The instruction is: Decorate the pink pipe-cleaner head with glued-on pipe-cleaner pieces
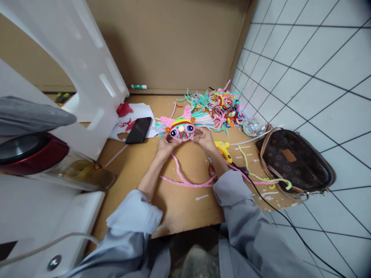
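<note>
Grey sleeves (pixel 127 227), hands (pixel 166 145), brown tabletop (pixel 179 212), tiled wall (pixel 307 69)

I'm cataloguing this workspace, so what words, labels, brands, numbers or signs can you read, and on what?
None can be read for certain.
Brown bag: repeating star-like pattern; any letters too small to read.
Green-and-white tube: markings too small to read.
Yellow glue gun: no readable text.
Black phone: no text visible.
Craft face, held between left hand and right hand: no lettering visible.
</note>
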`<state>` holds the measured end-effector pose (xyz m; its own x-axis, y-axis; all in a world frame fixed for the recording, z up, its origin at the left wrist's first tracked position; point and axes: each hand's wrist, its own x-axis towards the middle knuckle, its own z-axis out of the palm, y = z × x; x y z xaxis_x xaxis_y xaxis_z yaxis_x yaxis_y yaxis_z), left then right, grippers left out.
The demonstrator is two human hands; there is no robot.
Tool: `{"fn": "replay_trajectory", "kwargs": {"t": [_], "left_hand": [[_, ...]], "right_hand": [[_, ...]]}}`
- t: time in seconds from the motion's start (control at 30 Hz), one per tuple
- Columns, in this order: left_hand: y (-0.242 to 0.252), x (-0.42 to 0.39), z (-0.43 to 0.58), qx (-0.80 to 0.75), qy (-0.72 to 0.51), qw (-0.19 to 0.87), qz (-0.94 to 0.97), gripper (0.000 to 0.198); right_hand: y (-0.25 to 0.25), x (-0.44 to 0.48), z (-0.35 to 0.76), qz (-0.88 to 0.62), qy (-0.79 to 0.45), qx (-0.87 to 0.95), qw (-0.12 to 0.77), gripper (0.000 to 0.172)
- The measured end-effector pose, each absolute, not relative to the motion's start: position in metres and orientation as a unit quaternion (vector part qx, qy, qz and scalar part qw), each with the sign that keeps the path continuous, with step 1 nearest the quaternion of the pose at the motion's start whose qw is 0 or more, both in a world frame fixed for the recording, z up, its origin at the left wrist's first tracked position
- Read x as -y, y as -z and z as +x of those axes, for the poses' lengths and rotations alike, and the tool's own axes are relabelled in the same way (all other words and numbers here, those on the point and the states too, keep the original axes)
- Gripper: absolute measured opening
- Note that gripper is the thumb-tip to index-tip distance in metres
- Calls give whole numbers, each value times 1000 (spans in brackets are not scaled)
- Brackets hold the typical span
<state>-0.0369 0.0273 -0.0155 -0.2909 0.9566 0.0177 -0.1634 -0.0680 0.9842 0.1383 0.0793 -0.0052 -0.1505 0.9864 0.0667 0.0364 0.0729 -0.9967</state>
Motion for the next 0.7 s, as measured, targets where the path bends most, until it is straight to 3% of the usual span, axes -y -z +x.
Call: {"fn": "replay_trajectory", "kwargs": {"t": [0.43, 0.7], "left_hand": [[12, -27, -34, -519, -613, 455, 385, 63], [12, -24, -33, -492, -633, 460, 383, 46]], "right_hand": [[13, -83, 134, -483, -470, 564, 477, 56], [17, -89, 140, -475, -463, 570, 485, 69]]}}
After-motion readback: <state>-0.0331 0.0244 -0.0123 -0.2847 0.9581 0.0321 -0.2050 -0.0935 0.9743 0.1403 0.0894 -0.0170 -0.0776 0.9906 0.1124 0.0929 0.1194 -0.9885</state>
